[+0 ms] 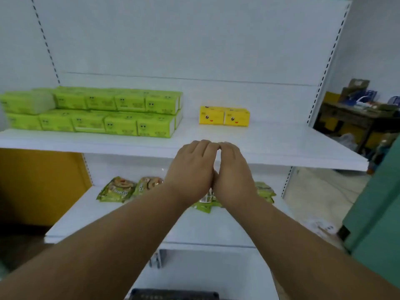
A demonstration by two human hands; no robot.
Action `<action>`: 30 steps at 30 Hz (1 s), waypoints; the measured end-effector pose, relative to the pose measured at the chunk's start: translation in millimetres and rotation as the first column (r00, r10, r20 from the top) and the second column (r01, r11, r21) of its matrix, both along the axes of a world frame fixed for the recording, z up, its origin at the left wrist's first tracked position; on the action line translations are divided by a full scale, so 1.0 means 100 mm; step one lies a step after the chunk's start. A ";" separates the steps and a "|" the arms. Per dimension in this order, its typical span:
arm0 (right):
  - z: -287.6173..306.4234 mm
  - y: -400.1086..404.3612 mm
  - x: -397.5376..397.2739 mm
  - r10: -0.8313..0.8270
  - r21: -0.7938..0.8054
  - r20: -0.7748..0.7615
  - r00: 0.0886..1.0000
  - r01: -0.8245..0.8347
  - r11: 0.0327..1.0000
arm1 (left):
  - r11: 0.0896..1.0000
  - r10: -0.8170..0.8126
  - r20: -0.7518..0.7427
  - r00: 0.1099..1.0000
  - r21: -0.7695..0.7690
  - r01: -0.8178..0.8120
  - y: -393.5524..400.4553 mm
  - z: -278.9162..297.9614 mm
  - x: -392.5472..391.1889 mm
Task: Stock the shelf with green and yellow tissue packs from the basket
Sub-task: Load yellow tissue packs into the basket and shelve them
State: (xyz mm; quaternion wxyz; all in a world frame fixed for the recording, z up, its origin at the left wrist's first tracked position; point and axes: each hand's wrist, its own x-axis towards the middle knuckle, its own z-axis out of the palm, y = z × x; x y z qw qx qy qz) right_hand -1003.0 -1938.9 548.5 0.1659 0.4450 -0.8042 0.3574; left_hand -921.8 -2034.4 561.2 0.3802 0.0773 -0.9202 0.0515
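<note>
Already the shelf (281, 144) carries stacked green packs (93, 111) toward its left edge and two yellow packs (224, 116) mid-shelf. Left hand (190, 169) and right hand (232, 172) hold nothing, fingers loosely bent, touching at its front edge. The basket (174, 295) below is barely visible; its contents cannot be told.

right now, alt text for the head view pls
Two bare hands, left and right, meet empty in front of a white shelf. On it, green packs are stacked two high at left, with two yellow packs to their right; snack bags lie on the shelf below.
</note>
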 end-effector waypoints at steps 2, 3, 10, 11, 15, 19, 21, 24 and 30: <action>-0.33 0.19 0.31 0.042 -0.022 0.045 0.998 -0.041 0.999 | 1.000 0.015 0.013 1.000 0.014 -0.016 0.21 -0.31 0.31; -0.51 0.27 0.44 0.051 -0.016 0.064 0.997 -0.050 0.999 | 0.999 0.019 0.053 0.998 0.040 -0.021 0.31 -0.48 0.45; -1.86 0.61 1.38 0.076 0.198 0.326 0.942 -0.147 0.969 | 0.939 -0.029 0.339 0.940 0.331 -0.090 0.70 -1.83 1.41; -2.03 0.60 1.48 0.079 0.240 0.343 0.936 -0.168 0.956 | 0.929 -0.035 0.351 0.936 0.358 -0.099 0.70 -2.00 1.53; -2.57 0.40 1.78 0.043 0.373 0.398 0.917 -0.204 0.905 | 0.904 -0.021 0.412 0.911 0.398 -0.159 0.53 -2.54 1.86; -2.88 0.04 2.00 0.001 0.465 0.455 0.891 -0.238 0.853 | 0.853 -0.046 0.482 0.875 0.475 -0.217 0.20 -2.87 2.09; -3.00 -0.15 2.12 -0.023 0.479 0.480 0.877 -0.240 0.845 | 0.823 -0.081 0.523 0.848 0.516 -0.239 0.01 -3.01 2.20; -3.17 -0.39 2.26 -0.014 0.450 0.534 0.846 -0.270 0.851 | 0.805 -0.127 0.593 0.795 0.530 -0.267 -0.31 -3.23 2.31; -3.50 -0.60 2.23 -0.065 0.458 0.591 0.804 -0.268 0.848 | 0.737 -0.185 0.610 0.770 0.605 -0.302 -0.59 -3.61 2.23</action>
